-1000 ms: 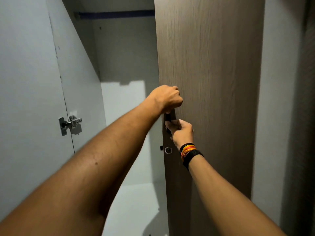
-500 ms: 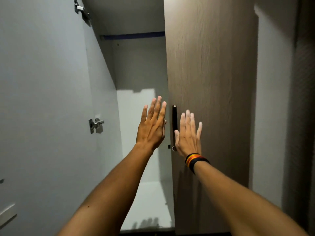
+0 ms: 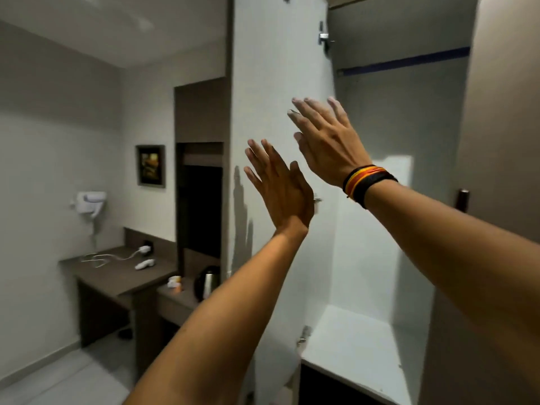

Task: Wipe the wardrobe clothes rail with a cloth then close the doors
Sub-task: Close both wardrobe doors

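Observation:
The wardrobe stands open in front of me. Its left door (image 3: 274,68) is swung out, white inner face toward me. My left hand (image 3: 280,188) is open with fingers spread, just in front of that door. My right hand (image 3: 324,138), wearing wristbands, is also open and raised a little higher, near the door's inner edge. The dark blue clothes rail (image 3: 403,61) runs across the top of the white interior. The brown right door (image 3: 502,112) stands at the right with a dark handle (image 3: 462,200). No cloth is in view.
To the left are a brown desk (image 3: 117,276) with a white cable and a remote, a wall hair dryer (image 3: 89,200), a framed picture (image 3: 150,166) and a kettle (image 3: 209,282). The wardrobe's white bottom shelf (image 3: 359,340) lies below my right arm.
Both hands let go of the right door's handle, opened flat and swung left to the left door. My view turned left, bringing the room and desk into sight.

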